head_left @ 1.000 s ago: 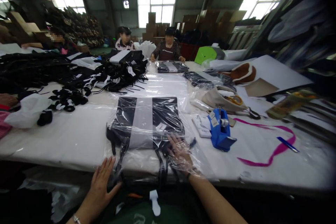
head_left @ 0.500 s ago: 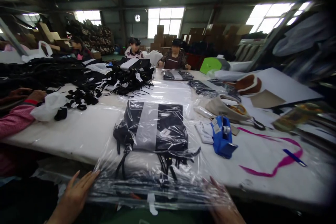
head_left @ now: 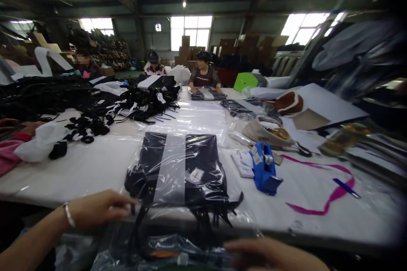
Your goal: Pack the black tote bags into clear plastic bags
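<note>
A clear plastic bag (head_left: pixel 203 156) lies on the table in front of me. Inside it are folded black fabric pieces with dangling black straps, a grey-white band across them and a small white label. My left hand (head_left: pixel 104 207), with a light bracelet at its wrist, reaches in from the left; its fingers are stretched out by the bag's lower left corner, near a black strap. Blurred, my right hand (head_left: pixel 254 250) is low at the right, fingers pointing left over the bag's loose front end. That end hangs past the table edge. I see nothing held in either hand.
A blue tape dispenser (head_left: pixel 265 171), a magenta ribbon (head_left: pixel 333 203) and a blue pen (head_left: pixel 346 188) lie at the right. Black strapped pieces (head_left: pixel 152 97) are heaped at the left. A co-worker's pink sleeve (head_left: pixel 11 152) shows there. Several people sit farther back.
My hands have left the spread sides of the bag's open end and moved inward. That end has dropped below the table edge. My view has shifted a little.
</note>
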### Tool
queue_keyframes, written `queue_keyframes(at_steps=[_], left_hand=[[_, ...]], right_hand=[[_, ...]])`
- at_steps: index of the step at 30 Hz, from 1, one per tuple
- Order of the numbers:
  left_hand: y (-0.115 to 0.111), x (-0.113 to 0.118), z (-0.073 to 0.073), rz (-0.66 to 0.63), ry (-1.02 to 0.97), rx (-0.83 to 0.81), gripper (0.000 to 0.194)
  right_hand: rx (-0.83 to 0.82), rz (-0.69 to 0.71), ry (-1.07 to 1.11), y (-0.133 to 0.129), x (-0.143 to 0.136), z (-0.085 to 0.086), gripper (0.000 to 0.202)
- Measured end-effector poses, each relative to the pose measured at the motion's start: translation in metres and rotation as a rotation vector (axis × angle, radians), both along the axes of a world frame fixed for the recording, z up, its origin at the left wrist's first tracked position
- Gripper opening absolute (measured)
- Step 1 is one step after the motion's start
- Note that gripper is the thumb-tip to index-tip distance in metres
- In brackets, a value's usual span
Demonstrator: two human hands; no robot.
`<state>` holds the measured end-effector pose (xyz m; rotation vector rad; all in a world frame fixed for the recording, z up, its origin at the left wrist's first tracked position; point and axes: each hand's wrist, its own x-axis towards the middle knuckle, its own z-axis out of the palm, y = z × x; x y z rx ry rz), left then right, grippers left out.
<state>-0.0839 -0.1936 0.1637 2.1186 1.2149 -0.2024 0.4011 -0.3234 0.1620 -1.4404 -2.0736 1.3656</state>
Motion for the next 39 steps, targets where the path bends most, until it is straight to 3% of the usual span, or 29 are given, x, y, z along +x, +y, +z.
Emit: queue_keyframes(at_steps=[2,4,7,9,12,14,16,21,24,26,30,32,34,36,37,39], left_hand=[[0.054,0.037,0.001,0.105,-0.156,0.267,0.057],[0.106,0.073,-0.023,0.275,-0.143,0.593,0.061],[0.162,0.107,-0.08,0.374,0.029,0.74,0.061],[0.184,0.111,-0.112,0.401,0.131,0.702,0.062],[0.203,0.104,-0.14,0.43,0.221,0.579,0.066],[0.214,0.101,-0.147,0.42,0.237,0.538,0.07],[0.228,0.103,-0.148,0.415,0.239,0.522,0.073],[0.257,0.11,-0.134,0.404,0.228,0.477,0.074],[0.239,0.09,-0.118,0.306,0.133,0.363,0.069],[0.201,0.065,-0.11,0.239,-0.001,0.288,0.067],[0.085,0.012,-0.101,0.265,-0.223,0.329,0.073],[0.033,-0.001,-0.09,0.322,-0.246,0.269,0.069],[-0.003,0.005,-0.072,0.443,-0.27,0.232,0.06],[-0.021,0.031,-0.05,0.515,-0.349,0.174,0.056],[-0.025,0.049,-0.041,0.482,-0.406,0.093,0.056],[-0.032,0.094,-0.031,0.245,-0.5,-0.197,0.056]], right_hand=[[0.191,-0.096,-0.056,0.057,-0.027,0.018,0.05],[0.55,-0.374,-0.184,0.124,-0.055,0.009,0.056],[0.766,-0.564,-0.481,0.211,-0.083,-0.043,0.062],[0.703,-0.549,-0.641,0.245,-0.088,-0.083,0.063],[0.495,-0.507,-0.783,0.269,-0.08,-0.129,0.066],[0.431,-0.501,-0.827,0.278,-0.073,-0.144,0.069],[0.419,-0.488,-0.836,0.29,-0.069,-0.149,0.071],[0.356,-0.462,-0.786,0.32,-0.067,-0.137,0.073],[0.29,-0.353,-0.675,0.304,-0.048,-0.123,0.071],[0.325,-0.335,-0.55,0.265,-0.025,-0.117,0.066],[0.364,-0.502,-0.289,0.129,0.014,-0.112,0.069],[0.307,-0.485,-0.212,0.06,0.018,-0.111,0.074],[0.288,-0.423,-0.213,0.011,0.013,-0.11,0.088],[0.318,-0.354,-0.287,-0.013,0.004,-0.11,0.1],[0.347,-0.329,-0.331,-0.016,-0.001,-0.112,0.098],[0.427,-0.329,-0.382,-0.011,-0.008,-0.114,0.073]])
